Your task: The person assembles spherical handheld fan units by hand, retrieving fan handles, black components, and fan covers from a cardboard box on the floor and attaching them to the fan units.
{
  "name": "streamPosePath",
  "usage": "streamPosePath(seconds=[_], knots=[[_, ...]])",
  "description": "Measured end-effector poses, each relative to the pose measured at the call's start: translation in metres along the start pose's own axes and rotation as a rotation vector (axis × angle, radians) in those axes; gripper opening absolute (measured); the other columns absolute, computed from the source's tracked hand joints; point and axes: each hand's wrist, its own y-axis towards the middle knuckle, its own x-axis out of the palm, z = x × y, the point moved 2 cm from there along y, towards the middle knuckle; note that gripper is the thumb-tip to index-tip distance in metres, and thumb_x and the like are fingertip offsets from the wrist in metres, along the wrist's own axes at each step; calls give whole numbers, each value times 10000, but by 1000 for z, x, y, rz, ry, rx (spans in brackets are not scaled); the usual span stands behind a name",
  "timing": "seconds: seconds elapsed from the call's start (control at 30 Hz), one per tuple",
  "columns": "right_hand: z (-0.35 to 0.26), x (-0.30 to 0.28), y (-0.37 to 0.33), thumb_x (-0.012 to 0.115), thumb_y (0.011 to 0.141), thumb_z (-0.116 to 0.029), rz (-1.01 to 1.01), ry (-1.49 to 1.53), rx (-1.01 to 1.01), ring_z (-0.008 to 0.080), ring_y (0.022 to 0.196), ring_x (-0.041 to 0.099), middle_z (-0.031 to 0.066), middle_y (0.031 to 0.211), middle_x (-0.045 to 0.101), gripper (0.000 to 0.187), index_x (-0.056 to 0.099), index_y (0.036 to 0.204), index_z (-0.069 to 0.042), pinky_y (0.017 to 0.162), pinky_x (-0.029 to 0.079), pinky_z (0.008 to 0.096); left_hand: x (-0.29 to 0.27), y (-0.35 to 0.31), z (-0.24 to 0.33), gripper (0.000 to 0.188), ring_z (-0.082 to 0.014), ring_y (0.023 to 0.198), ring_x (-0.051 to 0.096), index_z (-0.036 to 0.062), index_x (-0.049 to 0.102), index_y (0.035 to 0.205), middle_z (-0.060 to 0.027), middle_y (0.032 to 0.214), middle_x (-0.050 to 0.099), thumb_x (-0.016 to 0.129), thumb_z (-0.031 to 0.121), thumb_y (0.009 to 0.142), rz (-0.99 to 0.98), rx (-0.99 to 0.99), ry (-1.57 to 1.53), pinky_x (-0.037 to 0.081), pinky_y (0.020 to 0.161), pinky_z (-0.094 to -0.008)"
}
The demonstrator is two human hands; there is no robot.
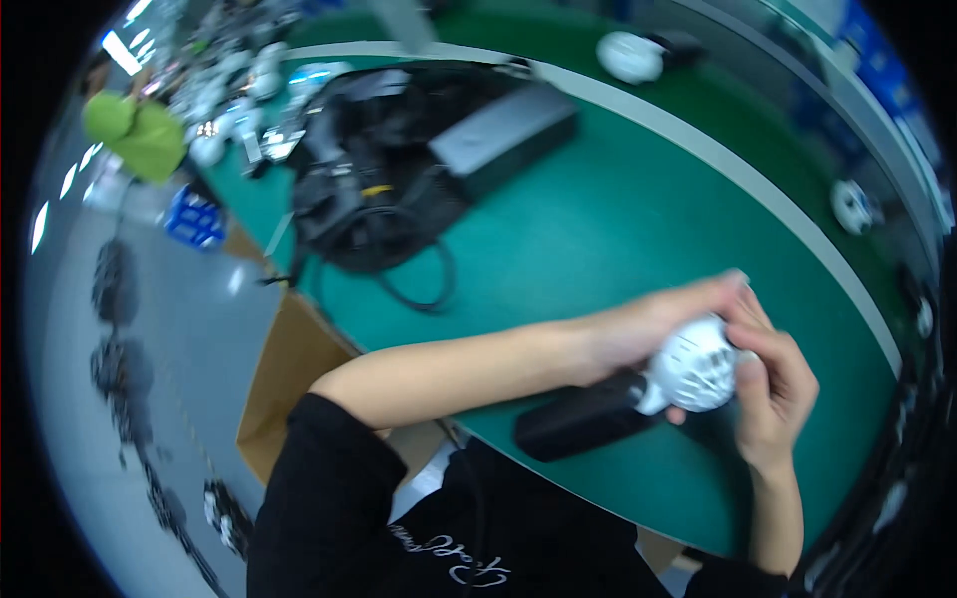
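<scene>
Currently, in the head view, my left forearm reaches rightward across the green desk [598, 229], its hand [663, 317] curved along the far side of one white domed piece [695, 367]. My right forearm rises from the lower right; that hand [781, 387] grips the dome's right side, fingers bent, thumb nearer me. Both hands grasp this single piece above the desk's near edge. One black block [583, 424] adjoins it at lower left. Count farther off: one black bag [364, 234], one grey box [503, 140], two white rounded units [630, 57], slightly blurred.
</scene>
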Motion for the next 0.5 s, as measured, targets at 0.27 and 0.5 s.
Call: streamPosePath(seconds=[0.27,0.5], knots=[[-21,-4,7,581,755,-14,-17,-195,123,289,1011,589,179,1012,644,159,652,891,28,871,448,350,-8,0,-4,481,-142,496,581,33,553,913,-80,698,615,415,494,916,13,-6,27,486,351,-232],[-12,1,2,586,774,-23,58,-175,-125,261,876,615,164,931,660,139,633,890,35,805,465,317,-6,-4,-4,444,-150,453,562,22,547,899,-94,678,608,427,449,922,-27,-21,19,461,310,-226]])
